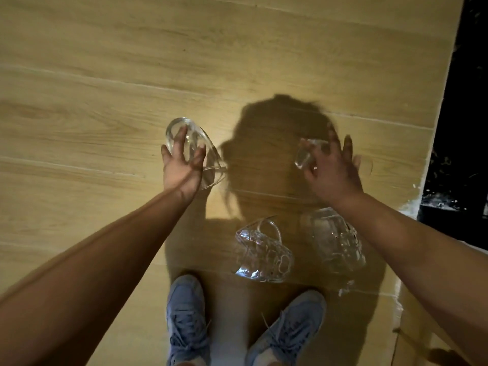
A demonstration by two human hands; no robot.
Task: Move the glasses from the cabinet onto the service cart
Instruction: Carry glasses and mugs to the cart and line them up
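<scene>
The left hand (182,167) reaches forward with its fingers spread and curled round a wide glass (194,143), which lies tilted, its rim toward the wrist and to the hand's right. The right hand (332,170) is level with it and well apart. Its thumb and forefinger pinch a small glass (303,155) at the hand's left edge, and its other fingers are splayed upward.

Two more clear pieces sit below the right hand, closer to the person. A patterned glass (264,252) lies down and to the left of the wrist, and a second patterned glass (338,241) lies just under the right forearm. What they rest on cannot be told.

Below both hands is a wooden floor (105,75) with a head shadow (277,122) falling between the hands. Two blue shoes (187,320) stand beneath the arms, and a dark strip (462,128) runs to the right of the right hand.
</scene>
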